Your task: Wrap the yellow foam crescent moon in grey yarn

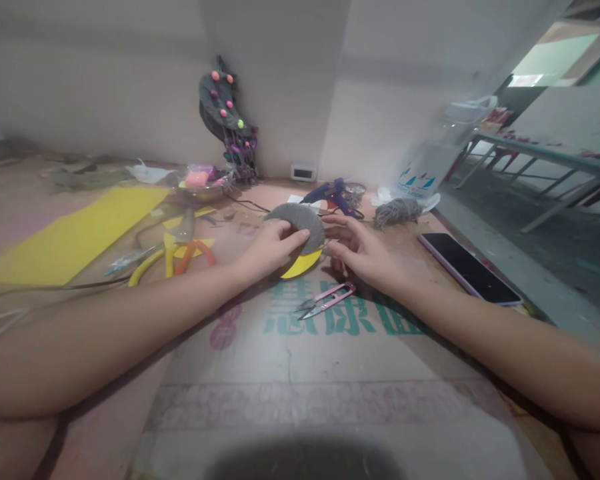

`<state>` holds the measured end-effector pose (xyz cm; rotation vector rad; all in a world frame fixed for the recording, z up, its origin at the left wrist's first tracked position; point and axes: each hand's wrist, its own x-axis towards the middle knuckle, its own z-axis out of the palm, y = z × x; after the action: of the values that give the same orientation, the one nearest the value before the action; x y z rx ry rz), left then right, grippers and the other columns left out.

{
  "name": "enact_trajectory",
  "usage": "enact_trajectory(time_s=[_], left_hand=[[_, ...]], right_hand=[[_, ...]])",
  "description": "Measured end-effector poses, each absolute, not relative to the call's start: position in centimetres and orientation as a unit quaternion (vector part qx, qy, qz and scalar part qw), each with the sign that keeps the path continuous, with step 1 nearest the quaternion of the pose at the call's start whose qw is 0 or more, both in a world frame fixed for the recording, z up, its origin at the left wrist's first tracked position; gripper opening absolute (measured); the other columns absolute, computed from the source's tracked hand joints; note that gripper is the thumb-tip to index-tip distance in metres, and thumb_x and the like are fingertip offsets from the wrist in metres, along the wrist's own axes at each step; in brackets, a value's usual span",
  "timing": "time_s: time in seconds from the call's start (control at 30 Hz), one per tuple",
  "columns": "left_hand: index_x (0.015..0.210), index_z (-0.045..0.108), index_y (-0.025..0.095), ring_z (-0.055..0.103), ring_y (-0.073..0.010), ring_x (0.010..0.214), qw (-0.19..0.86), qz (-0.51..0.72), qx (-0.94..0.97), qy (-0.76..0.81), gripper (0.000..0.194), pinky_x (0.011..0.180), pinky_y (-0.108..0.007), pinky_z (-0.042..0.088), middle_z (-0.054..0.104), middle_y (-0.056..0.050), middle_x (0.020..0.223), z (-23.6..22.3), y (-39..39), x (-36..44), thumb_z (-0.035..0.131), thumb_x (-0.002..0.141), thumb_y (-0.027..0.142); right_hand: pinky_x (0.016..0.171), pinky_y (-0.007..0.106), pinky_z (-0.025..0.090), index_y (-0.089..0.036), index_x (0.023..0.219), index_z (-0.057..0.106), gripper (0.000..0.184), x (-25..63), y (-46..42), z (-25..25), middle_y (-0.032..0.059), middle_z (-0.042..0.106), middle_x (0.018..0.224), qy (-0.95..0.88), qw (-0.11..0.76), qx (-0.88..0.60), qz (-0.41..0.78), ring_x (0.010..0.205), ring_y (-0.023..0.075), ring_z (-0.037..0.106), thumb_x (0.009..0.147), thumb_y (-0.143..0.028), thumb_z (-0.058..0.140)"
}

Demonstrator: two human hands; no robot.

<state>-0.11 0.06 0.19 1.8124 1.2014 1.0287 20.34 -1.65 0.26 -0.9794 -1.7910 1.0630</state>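
"Two forearms [115, 330] are cut off by the sides of the view; what is seen nearest between them?"

"At the bottom edge, a dark rounded patch [305, 460] is cut off and cannot be identified. Beyond it a printed sheet [330, 400] is spread, its green characters partly covered by the right arm. Pink-handled thread snips [330, 303] are laid on it, just in front of the hands."

"How is the left hand [273, 250] set?"

"It is closed on a grey crescent [311, 223], the thumb laid flat on its face; the other fingers are mostly hidden. A yellow section [303, 265] is shown along the crescent's lower side."

"And the right hand [360, 250]?"

"Half open, with curved fingers, beside the crescent's right edge. Whether that edge is touched cannot be told, as the fingertips are blurred."

"What is placed around them?"

"A phone [470, 268] is laid to the right, and pliers [169, 257] with yellow and orange handles to the left. Farther back, grey yarn [397, 212] and a blue glue gun [333, 195] are seen."

"And farthest off?"

"By the wall, a second crescent [215, 107] is dotted with bright balls; whether it is hung or leaned is unclear. At the right, a long table [545, 153] is cut off by the edge."
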Motion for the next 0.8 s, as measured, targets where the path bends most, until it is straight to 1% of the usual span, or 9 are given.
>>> enact_trajectory(time_s=[0.1,0.17,0.2,0.3,0.37,0.47,0.63,0.8], left_hand=[[0.083,0.066,0.015,0.062,-0.0194,0.080,0.361,0.405,0.704,0.459,0.033,0.072,-0.029,0.045,0.068,-0.006,0.086,0.4,0.0,0.0,0.058,0.085,0.046],[0.083,0.066,0.015,0.062,-0.0195,0.081,0.365,0.408,0.699,0.460,0.032,0.072,-0.029,0.045,0.068,-0.006,0.086,0.5,-0.2,0.0,0.058,0.086,0.045],[0.080,0.065,0.015,0.061,-0.0191,0.079,0.363,0.409,0.696,0.465,0.031,0.071,-0.029,0.044,0.067,-0.005,0.083,0.6,-0.2,0.0,0.058,0.086,0.045],[0.071,0.060,0.017,0.056,-0.0169,0.070,0.352,0.410,0.691,0.481,0.032,0.063,-0.028,0.041,0.063,-0.003,0.074,0.7,-0.4,0.0,0.059,0.085,0.046],[0.070,0.060,0.017,0.054,-0.0159,0.067,0.351,0.407,0.689,0.486,0.033,0.061,-0.028,0.039,0.061,-0.002,0.072,0.6,-0.4,0.0,0.060,0.084,0.047],[0.070,0.061,0.017,0.052,-0.0154,0.064,0.354,0.397,0.692,0.489,0.034,0.058,-0.028,0.037,0.060,-0.001,0.068,0.6,-0.4,0.0,0.061,0.084,0.048],[0.064,0.056,0.019,0.047,-0.0145,0.056,0.369,0.390,0.689,0.487,0.035,0.054,-0.027,0.033,0.052,0.002,0.055,0.5,-0.5,0.1,0.060,0.084,0.048],[0.064,0.055,0.019,0.045,-0.0132,0.053,0.370,0.381,0.688,0.495,0.037,0.051,-0.026,0.031,0.050,0.002,0.053,0.7,-0.8,0.2,0.061,0.083,0.051]], right_hand=[[0.065,0.031,0.056,-0.023,0.127,0.051,0.045,20.5,-1.2,-0.1,0.0057,0.069,0.104,-0.739,0.405,-0.366,0.395,0.076,0.0158,0.065,0.084,-0.027,0.065],[0.073,0.033,0.055,-0.021,0.123,0.055,0.043,20.6,-1.0,-0.2,0.0038,0.068,0.093,-0.751,0.414,-0.381,0.347,0.082,0.0181,0.066,0.082,-0.026,0.067],[0.073,0.033,0.055,-0.019,0.117,0.059,0.037,20.6,-0.9,-0.1,0.0035,0.068,0.089,-0.753,0.412,-0.402,0.319,0.081,0.0182,0.065,0.082,-0.027,0.067],[0.066,0.031,0.051,-0.018,0.090,0.067,0.014,20.6,-1.1,0.4,0.0036,0.069,0.080,-0.756,0.382,-0.474,0.241,0.071,0.0169,0.063,0.082,-0.029,0.066],[0.063,0.030,0.048,-0.018,0.079,0.067,0.013,20.5,-1.3,0.8,0.0028,0.069,0.075,-0.757,0.370,-0.497,0.208,0.066,0.0159,0.061,0.083,-0.031,0.065],[0.059,0.028,0.046,-0.019,0.080,0.066,0.015,20.4,-1.7,1.1,0.0013,0.068,0.072,-0.755,0.373,-0.502,0.198,0.062,0.0146,0.058,0.085,-0.032,0.063],[0.055,0.027,0.043,-0.019,0.083,0.065,0.015,20.3,-2.0,1.1,0.0011,0.067,0.071,-0.751,0.365,-0.510,0.205,0.060,0.0146,0.058,0.087,-0.033,0.061],[0.056,0.026,0.043,-0.018,0.083,0.065,0.016,20.4,-1.9,1.0,0.0011,0.067,0.071,-0.759,0.367,-0.500,0.197,0.061,0.0139,0.057,0.087,-0.033,0.060]])
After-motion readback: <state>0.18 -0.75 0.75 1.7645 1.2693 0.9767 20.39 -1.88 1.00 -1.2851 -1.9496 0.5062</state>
